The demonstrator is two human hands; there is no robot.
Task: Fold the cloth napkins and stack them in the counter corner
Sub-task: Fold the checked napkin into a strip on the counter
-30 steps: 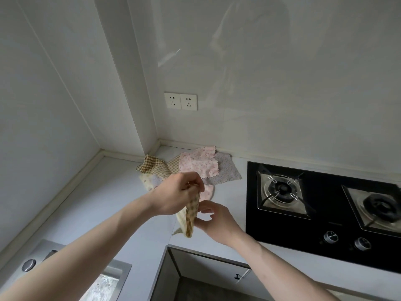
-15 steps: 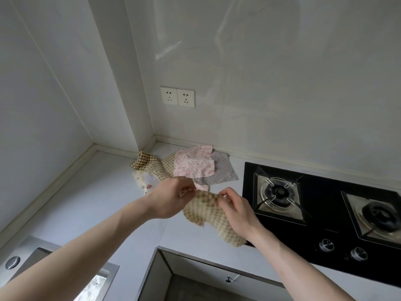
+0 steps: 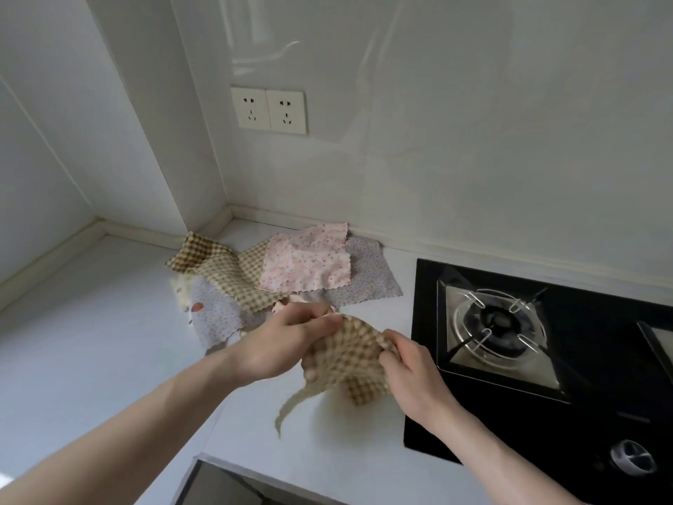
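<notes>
While both hands pinch the checked napkin (image 3: 346, 362) above the counter (image 3: 109, 340), left hand (image 3: 287, 344) and right hand (image 3: 411, 373) should find opposite corners. Pull taut before folding; loose pile (image 3: 276, 271) waits near the corner.

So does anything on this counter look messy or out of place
Yes. The napkins near the counter corner lie in a loose, overlapping heap at mixed angles, not stacked. Both hands hold a checked napkin, crumpled, above the counter.

A white counter (image 3: 91, 340) carries a loose heap of napkins (image 3: 276, 275) near its corner, with a black hob (image 3: 546, 359) set just beside them.
</notes>
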